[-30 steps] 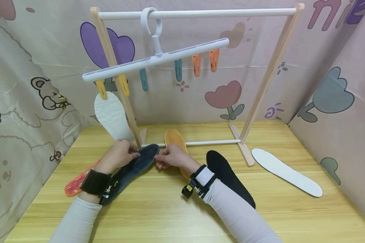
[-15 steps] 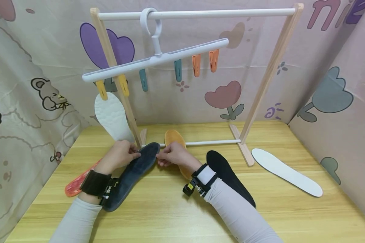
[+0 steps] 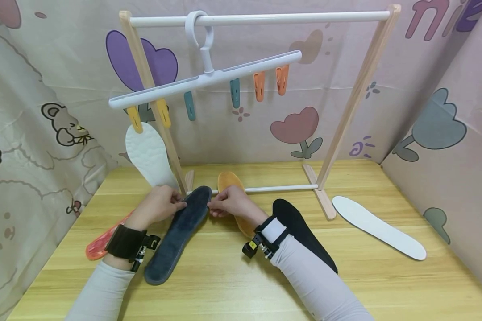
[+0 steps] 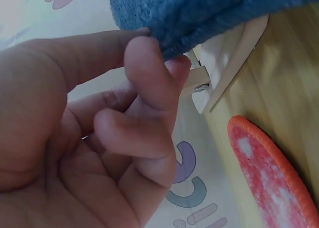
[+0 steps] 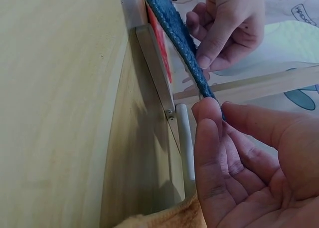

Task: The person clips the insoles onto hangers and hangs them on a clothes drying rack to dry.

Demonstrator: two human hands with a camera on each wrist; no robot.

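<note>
Since earlier, the dark blue-grey, foot-shaped plush insole (image 3: 180, 236) has swung its lower end toward the near edge of the pale wood tabletop (image 3: 225, 276), left of centre. The left hand (image 3: 156, 203) pinches its left rim between thumb and finger; the right hand (image 3: 234, 205) likewise pinches its right rim, near the far tip.

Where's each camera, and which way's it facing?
Head: on the person's head, facing forward and down at the table; left hand, right hand and sleeves show.
Left wrist: worn there, facing the left hand and held insole; only that hand shows.
Right wrist: worn there, facing the right hand; left hand shows beyond.
Wrist views share that insole and left hand.
</note>
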